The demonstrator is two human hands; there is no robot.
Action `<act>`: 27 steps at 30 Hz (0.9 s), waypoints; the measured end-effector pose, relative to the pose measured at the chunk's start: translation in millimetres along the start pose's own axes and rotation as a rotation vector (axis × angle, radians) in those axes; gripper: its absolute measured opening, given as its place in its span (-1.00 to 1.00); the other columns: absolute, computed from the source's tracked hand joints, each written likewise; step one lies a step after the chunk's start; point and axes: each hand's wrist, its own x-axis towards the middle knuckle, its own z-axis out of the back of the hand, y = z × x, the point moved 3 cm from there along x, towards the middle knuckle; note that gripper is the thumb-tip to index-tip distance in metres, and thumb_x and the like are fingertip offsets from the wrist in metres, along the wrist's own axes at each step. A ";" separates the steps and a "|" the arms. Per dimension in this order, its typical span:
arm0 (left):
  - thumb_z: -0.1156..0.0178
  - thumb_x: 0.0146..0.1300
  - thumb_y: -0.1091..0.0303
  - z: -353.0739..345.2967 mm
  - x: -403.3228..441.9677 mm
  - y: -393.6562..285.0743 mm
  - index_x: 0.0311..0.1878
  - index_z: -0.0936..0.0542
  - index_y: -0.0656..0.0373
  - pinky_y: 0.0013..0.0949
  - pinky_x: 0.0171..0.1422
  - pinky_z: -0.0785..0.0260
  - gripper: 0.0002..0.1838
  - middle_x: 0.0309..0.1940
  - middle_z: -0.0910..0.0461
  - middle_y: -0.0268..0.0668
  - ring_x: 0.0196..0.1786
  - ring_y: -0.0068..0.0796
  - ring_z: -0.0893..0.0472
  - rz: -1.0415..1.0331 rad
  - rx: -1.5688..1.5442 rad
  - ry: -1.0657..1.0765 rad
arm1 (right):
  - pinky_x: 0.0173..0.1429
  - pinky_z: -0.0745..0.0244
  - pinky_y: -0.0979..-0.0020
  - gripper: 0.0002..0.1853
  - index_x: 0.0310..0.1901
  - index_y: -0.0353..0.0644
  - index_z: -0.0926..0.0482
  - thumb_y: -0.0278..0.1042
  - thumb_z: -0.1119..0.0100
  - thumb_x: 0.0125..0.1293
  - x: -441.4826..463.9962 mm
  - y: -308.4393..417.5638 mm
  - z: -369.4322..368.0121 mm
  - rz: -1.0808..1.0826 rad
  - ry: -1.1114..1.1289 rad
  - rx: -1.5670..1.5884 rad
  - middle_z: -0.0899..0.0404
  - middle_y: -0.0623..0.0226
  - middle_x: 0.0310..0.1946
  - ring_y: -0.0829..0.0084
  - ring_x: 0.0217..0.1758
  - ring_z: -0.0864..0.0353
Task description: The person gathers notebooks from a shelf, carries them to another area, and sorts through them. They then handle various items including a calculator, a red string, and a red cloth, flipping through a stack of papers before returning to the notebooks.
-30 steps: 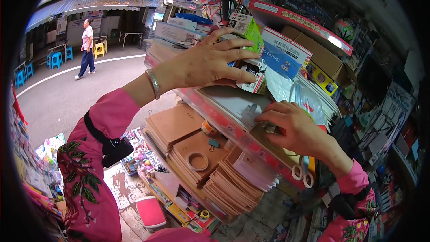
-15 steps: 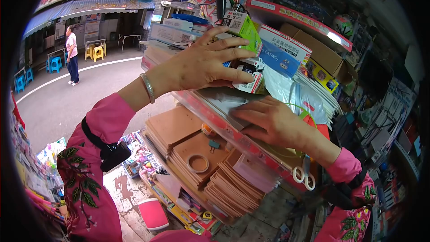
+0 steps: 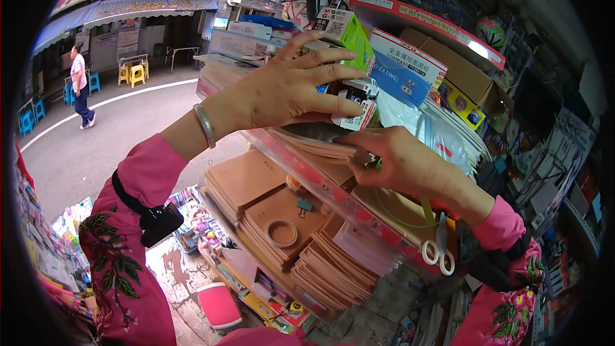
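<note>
My left hand (image 3: pixel 291 86) has its fingers spread against a cluster of small boxes on top of the display case. Under its fingertips sits a small white-and-red box (image 3: pixel 362 115); a green-and-white box (image 3: pixel 346 32) stands just behind. Pinched in my right hand (image 3: pixel 403 157) is the raised edge of a stack of brown paper sheets or envelopes (image 3: pixel 314 145); which of the two I cannot tell. The far part of this stack lies under the boxes, and my right fingertips are partly hidden.
Inside the clear-walled case below lie brown envelopes (image 3: pixel 246 182), a tape roll (image 3: pixel 282 234) and a binder clip (image 3: pixel 304 206). White-handled scissors (image 3: pixel 439 253) hang at its right. A blue box (image 3: pixel 400 80) and a compass box (image 3: pixel 410 54) stand behind. A person (image 3: pixel 80 86) walks on the street.
My right hand has moved slightly right and now lifts the edge of the brown stack, which lay flat before. My left hand stays nearly in place. The person across the street has moved left.
</note>
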 end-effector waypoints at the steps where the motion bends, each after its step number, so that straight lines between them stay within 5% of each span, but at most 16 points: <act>1: -0.19 0.16 0.13 0.3 0.0 0.1 0.04 -0.54 -0.47 0.06 0.49 0.21 -0.65 0.29 -0.33 -0.47 0.38 -0.34 -0.21 0.007 -0.008 0.003 | -0.21 -0.50 0.16 -0.60 -0.02 -0.22 -0.50 -0.33 -0.22 0.06 -0.4 -1.0 -0.5 0.000 -0.001 -0.001 -0.59 0.08 -0.35 0.00 -0.31 -0.59; 4: -0.19 0.17 0.13 0.8 -0.7 -0.1 0.04 -0.55 -0.48 0.05 0.48 0.20 -0.66 0.29 -0.33 -0.47 0.38 -0.35 -0.22 0.020 -0.017 0.007 | -0.31 -0.49 0.15 -0.61 -0.02 -0.21 -0.47 -0.35 -0.20 0.07 -2.8 -1.2 -2.1 0.045 -0.077 -0.090 -0.58 0.11 -0.47 -0.01 -0.42 -0.58; 12: -0.17 0.19 0.14 0.8 -0.5 -1.4 0.03 -0.56 -0.47 0.03 0.49 0.21 -0.68 0.29 -0.34 -0.48 0.37 -0.37 -0.24 0.018 -0.020 0.009 | -0.20 -0.51 0.15 -0.57 0.06 -0.08 -0.41 -0.38 -0.20 0.11 -9.2 11.1 -15.2 0.304 -0.021 -0.098 -0.53 0.16 -0.13 0.06 -0.26 -0.60; 19: -0.18 0.17 0.12 1.2 -0.2 -1.5 0.02 -0.57 -0.47 0.02 0.49 0.22 -0.68 0.30 -0.33 -0.48 0.39 -0.38 -0.22 0.016 -0.024 0.015 | 0.05 -0.42 0.20 -0.59 0.05 -0.09 -0.41 -0.38 -0.21 0.14 2.5 -0.3 -12.5 0.106 0.146 0.248 -0.48 0.15 -0.06 0.08 -0.01 -0.53; 21: -0.19 0.16 0.11 0.5 -0.4 -1.3 0.02 -0.57 -0.47 0.02 0.49 0.23 -0.68 0.30 -0.33 -0.48 0.39 -0.38 -0.21 0.019 -0.026 0.026 | 0.22 -0.32 0.29 -0.51 0.10 -0.07 -0.40 -0.46 -0.28 0.09 8.0 -3.6 -12.9 -0.027 0.297 0.333 -0.47 0.24 0.03 0.22 0.13 -0.45; 27: -0.19 0.16 0.12 -1.2 0.1 0.6 0.01 -0.57 -0.48 0.01 0.49 0.25 -0.68 0.30 -0.33 -0.48 0.38 -0.38 -0.22 0.004 -0.011 -0.001 | 0.18 -0.35 0.29 -0.48 0.08 -0.10 -0.40 -0.44 -0.31 0.03 12.6 4.0 -6.8 0.070 0.266 0.259 -0.49 0.23 -0.03 0.22 0.08 -0.49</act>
